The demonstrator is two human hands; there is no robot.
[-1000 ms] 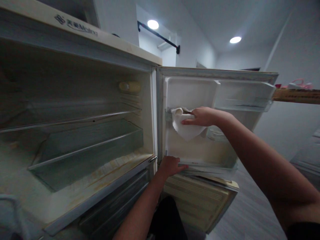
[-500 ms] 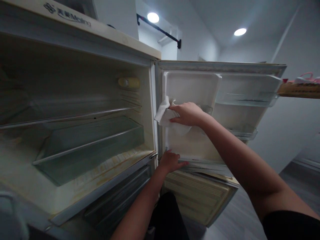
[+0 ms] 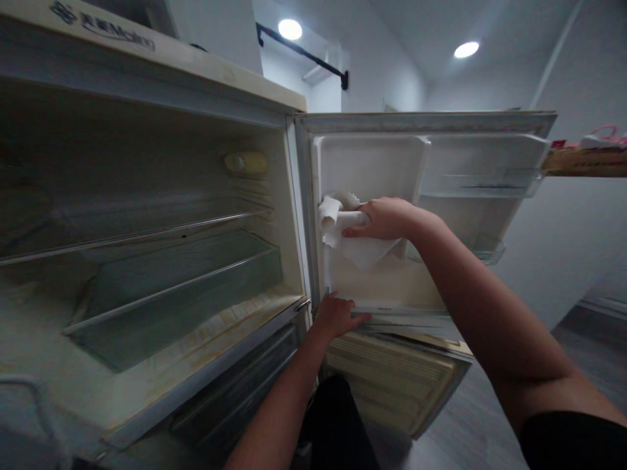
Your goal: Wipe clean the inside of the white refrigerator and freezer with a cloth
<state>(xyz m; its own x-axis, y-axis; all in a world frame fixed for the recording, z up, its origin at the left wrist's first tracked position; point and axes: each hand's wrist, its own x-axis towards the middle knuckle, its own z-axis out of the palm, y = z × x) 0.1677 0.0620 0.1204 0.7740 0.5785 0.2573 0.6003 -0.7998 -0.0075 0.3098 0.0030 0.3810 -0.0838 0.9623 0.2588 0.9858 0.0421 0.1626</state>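
My right hand is closed on a white cloth, bunched and curled on top with a thin flap hanging below. It is up against the inner panel of the open fridge door, on the hinge side. Lower down, my left hand grips the rim of the clear bottom door shelf, its fingers curled over the edge and one digit stretched along it. What those fingertips touch behind the rim is hidden.
Left of the door is the fridge compartment, with a glass shelf and a clear drawer above a stained floor. Upper clear door racks stick out at right. A lower door stands open beneath. At far right is a brown ledge.
My right hand has moved slightly right with the cloth, which is now more curled on top and hangs lower. My left hand stays at the bottom shelf. The view has shifted a little.
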